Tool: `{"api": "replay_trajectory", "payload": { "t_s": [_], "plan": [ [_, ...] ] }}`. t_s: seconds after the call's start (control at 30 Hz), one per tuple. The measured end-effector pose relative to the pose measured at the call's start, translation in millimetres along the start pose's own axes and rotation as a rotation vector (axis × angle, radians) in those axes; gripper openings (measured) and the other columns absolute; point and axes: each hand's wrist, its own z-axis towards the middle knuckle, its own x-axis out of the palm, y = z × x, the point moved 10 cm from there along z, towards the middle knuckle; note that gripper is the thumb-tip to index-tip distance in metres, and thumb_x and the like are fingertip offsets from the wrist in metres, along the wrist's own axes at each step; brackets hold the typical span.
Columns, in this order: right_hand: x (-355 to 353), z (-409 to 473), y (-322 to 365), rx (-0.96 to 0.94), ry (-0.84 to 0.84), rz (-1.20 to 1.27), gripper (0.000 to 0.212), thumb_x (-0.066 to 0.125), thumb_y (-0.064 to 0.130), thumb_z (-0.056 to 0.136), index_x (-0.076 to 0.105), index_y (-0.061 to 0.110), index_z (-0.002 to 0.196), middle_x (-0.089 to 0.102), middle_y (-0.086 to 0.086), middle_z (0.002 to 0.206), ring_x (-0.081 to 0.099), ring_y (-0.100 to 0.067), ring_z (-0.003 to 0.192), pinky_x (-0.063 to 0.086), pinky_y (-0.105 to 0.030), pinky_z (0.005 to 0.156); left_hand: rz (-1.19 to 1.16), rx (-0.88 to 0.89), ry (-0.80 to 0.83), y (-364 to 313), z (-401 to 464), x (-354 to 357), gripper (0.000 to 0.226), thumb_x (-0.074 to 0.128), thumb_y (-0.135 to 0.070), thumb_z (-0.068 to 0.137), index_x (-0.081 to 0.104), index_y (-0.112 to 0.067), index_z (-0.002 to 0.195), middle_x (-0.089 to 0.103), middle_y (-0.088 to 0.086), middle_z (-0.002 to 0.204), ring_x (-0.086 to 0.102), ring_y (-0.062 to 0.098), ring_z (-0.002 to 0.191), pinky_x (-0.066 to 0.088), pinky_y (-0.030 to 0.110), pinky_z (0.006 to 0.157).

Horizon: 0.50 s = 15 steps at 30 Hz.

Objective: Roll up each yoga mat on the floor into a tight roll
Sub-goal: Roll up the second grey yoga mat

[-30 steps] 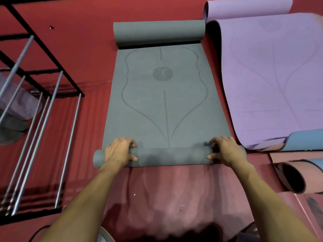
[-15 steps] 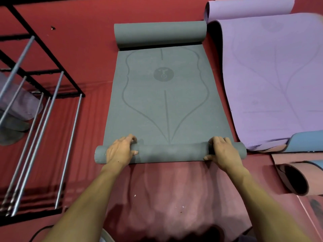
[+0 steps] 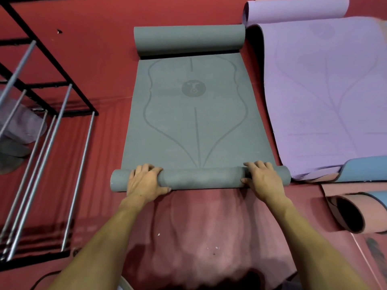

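A grey yoga mat lies on the red floor, printed with a leaf outline and a round logo. Its near end is wound into a roll; its far end curls up in a second roll. My left hand grips the near roll toward its left end, fingers curled over the top and thumb on the near side. My right hand grips the same roll toward its right end. A purple mat lies spread out to the right, its far end curled.
A black metal rack with silver bars stands at the left, with rolled mats under it. A blue and pink mat overlaps the purple one's near corner. A pink roll lies at the right. A pink mat lies beneath my arms.
Both hands have pushed the near roll a little farther along the grey mat, away from me, taking up more of the flat part.
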Motion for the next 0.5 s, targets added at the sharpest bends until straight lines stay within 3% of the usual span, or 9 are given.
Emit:
{"api": "replay_trajectory", "payload": {
  "t_s": [0.13, 0.27, 0.37, 0.5],
  "plan": [
    [5, 2, 1, -0.041, 0.019, -0.003, 0.044, 0.067, 0.047, 0.095, 0.058, 0.018, 0.125, 0.064, -0.003, 0.123, 0.051, -0.029, 0.113, 0.044, -0.041, 0.098, -0.025, 0.022, -0.122, 2, -3, 0, 0.076, 0.077, -0.073, 0.073, 0.058, -0.038, 0.138, 0.059, -0.007, 0.127, 0.052, 0.020, 0.124, 0.034, 0.038, 0.113],
    [15, 3, -1, -0.015, 0.059, -0.091, 0.070, 0.075, 0.067, 0.079, 0.059, 0.023, 0.132, 0.058, -0.003, 0.135, 0.048, -0.035, 0.123, 0.036, -0.049, 0.111, -0.001, 0.029, -0.079, 0, 1, 2, 0.077, 0.077, -0.072, 0.072, 0.054, -0.039, 0.138, 0.061, -0.009, 0.133, 0.053, 0.020, 0.129, 0.030, 0.043, 0.118],
    [20, -5, 0, -0.011, 0.001, -0.152, 0.083, 0.090, 0.058, 0.065, 0.060, 0.024, 0.135, 0.056, -0.004, 0.134, 0.049, -0.035, 0.119, 0.035, -0.053, 0.112, 0.043, 0.028, -0.036, 1, 2, 7, 0.089, 0.087, -0.064, 0.065, 0.050, -0.041, 0.143, 0.056, -0.014, 0.140, 0.049, 0.018, 0.134, 0.025, 0.045, 0.122],
    [10, -9, 2, -0.046, -0.166, -0.138, 0.073, 0.092, 0.045, 0.066, 0.064, 0.027, 0.131, 0.063, 0.002, 0.124, 0.054, -0.029, 0.112, 0.039, -0.048, 0.107, 0.052, 0.038, -0.108, -2, 0, 2, 0.075, 0.089, -0.050, 0.069, 0.055, -0.042, 0.135, 0.061, -0.014, 0.133, 0.052, 0.015, 0.129, 0.028, 0.043, 0.118]
  ]
}}
